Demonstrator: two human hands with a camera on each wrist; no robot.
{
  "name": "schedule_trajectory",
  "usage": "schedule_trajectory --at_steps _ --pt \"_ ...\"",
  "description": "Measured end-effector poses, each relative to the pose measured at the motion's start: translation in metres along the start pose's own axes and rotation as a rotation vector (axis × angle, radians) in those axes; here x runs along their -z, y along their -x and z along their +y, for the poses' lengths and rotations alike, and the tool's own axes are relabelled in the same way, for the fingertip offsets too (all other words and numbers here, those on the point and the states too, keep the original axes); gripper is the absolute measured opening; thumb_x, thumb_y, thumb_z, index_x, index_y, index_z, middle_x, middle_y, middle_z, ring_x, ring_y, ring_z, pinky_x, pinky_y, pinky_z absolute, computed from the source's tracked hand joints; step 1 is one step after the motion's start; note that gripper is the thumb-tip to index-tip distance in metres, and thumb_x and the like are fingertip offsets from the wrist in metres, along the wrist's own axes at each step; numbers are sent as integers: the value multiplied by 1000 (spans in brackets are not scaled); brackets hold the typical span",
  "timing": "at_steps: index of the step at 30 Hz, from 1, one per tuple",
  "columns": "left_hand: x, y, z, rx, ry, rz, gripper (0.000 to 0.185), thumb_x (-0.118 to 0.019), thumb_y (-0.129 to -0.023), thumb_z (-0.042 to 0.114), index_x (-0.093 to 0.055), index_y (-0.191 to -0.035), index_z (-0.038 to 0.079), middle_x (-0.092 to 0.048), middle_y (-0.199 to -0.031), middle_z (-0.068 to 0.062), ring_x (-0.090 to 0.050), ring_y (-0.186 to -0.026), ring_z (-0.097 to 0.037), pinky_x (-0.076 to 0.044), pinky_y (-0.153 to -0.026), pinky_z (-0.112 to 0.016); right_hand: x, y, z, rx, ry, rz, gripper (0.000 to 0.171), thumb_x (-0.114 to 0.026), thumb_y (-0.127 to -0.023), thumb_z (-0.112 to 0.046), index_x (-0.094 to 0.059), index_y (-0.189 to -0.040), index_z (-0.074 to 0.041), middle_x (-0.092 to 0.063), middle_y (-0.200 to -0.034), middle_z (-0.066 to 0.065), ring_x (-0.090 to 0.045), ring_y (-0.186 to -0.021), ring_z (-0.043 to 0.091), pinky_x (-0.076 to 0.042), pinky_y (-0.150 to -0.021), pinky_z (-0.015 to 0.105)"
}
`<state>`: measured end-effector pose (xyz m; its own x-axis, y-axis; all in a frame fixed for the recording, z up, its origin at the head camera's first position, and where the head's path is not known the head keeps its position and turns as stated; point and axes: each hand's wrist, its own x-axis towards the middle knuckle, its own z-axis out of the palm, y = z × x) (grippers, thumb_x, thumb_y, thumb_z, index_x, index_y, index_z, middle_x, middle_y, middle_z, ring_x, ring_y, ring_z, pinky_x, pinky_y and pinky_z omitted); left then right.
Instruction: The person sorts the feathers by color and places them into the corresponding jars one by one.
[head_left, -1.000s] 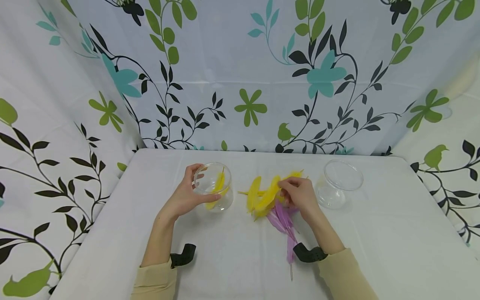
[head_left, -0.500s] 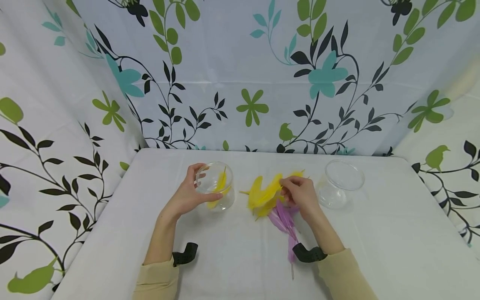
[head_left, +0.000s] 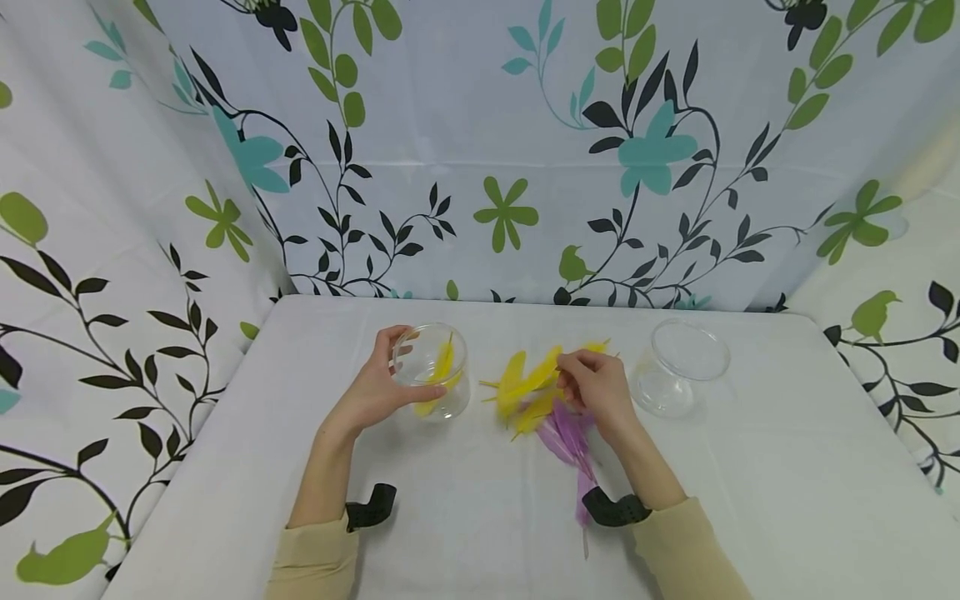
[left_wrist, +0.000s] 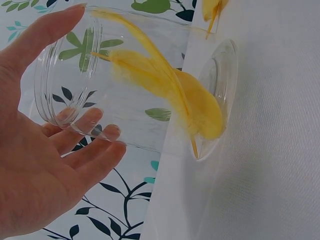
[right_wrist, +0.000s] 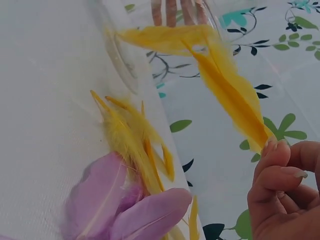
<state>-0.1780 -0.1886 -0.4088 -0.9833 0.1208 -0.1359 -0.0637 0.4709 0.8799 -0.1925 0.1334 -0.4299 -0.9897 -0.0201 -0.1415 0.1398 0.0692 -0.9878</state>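
My left hand (head_left: 367, 393) grips a clear glass jar (head_left: 459, 406) near its rim, thumb on the near side and fingers behind. Yellow feathers (left_wrist: 165, 80) lean inside this jar, which stands on the white table. In the right wrist view, my right hand (right_wrist: 285, 185) pinches one end of a yellow feather (right_wrist: 232, 97) between thumb and fingertip, raised over the pile. More yellow feathers (head_left: 513, 377) lie in the middle of the table, with purple feathers (head_left: 567, 433) on their near side, partly under my right hand in the head view.
A second clear glass jar (head_left: 667, 387) stands to the right of my right hand, with no feathers showing in it. White cloth covers the table (head_left: 465, 533). A curtain (head_left: 420, 108) with leaf and flower prints hangs behind it and at both sides.
My right hand has shifted slightly left, lifting the pinched yellow feather away from the other feathers. My left hand keeps its grip on the jar.
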Motion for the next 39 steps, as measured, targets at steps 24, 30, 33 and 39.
schedule_trajectory --at_steps 24,30,33,39 --pt "1 -1 -1 12 8 -9 108 -90 -70 44 -20 -151 25 -28 -161 -5 -30 -145 -40 -31 -113 -63 -52 -11 -64 143 -107 -30 26 -63 -99 -25 -64 -93 0 -60 -66 4 -49 -49 13 -41 -45 18" --pt "-1 -2 -2 34 9 -4 111 -90 -68 45 -19 -151 26 -27 -160 -4 -35 -141 -37 -34 -111 -62 -71 -15 -62 144 -83 -27 23 -64 -98 -23 -66 -92 0 -61 -66 9 -51 -48 16 -39 -44 19" --pt "-1 -1 -2 37 17 -3 111 -91 -68 44 -20 -151 26 -28 -160 -3 -37 -139 -36 -35 -111 -62 -79 -15 -59 146 -49 -21 23 -63 -99 -25 -67 -92 -2 -62 -67 10 -52 -49 17 -40 -44 19" --pt "0 0 -1 30 18 0 109 -90 -69 43 -20 -151 25 -28 -160 -5 -36 -140 -37 -35 -111 -62 -87 -12 -57 154 3 -10 24 -64 -98 -26 -69 -93 -3 -62 -68 9 -53 -49 17 -41 -45 19"
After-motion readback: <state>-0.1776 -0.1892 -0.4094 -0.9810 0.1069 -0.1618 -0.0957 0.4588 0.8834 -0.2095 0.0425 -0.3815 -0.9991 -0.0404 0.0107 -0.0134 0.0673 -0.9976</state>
